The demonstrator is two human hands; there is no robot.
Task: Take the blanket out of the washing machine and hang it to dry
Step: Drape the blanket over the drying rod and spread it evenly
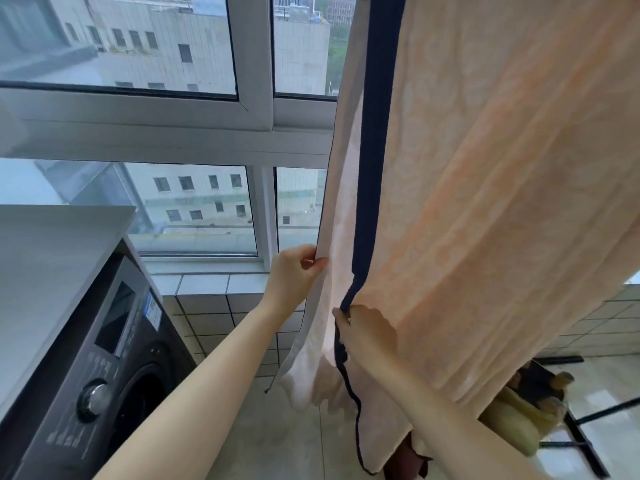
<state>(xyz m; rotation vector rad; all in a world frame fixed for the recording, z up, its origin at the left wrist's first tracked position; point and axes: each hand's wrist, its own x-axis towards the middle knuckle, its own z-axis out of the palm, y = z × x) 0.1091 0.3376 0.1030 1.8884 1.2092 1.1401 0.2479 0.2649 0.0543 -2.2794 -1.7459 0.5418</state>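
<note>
A peach blanket (491, 188) with a dark navy border hangs down from above and fills the right half of the view. What it hangs from is out of frame. My left hand (294, 275) pinches the pale left edge of the blanket at about window-sill height. My right hand (363, 332) grips the navy-trimmed edge a little lower and to the right. The dark washing machine (114, 368) stands at the lower left, its round door and dial facing me.
A large white-framed window (256, 109) spans the wall behind, with a tiled sill and tiled low wall (207, 306) below it. A white countertop (52, 271) covers the machine. A black stand with yellowish items (540, 410) sits at lower right behind the blanket. The floor is tiled.
</note>
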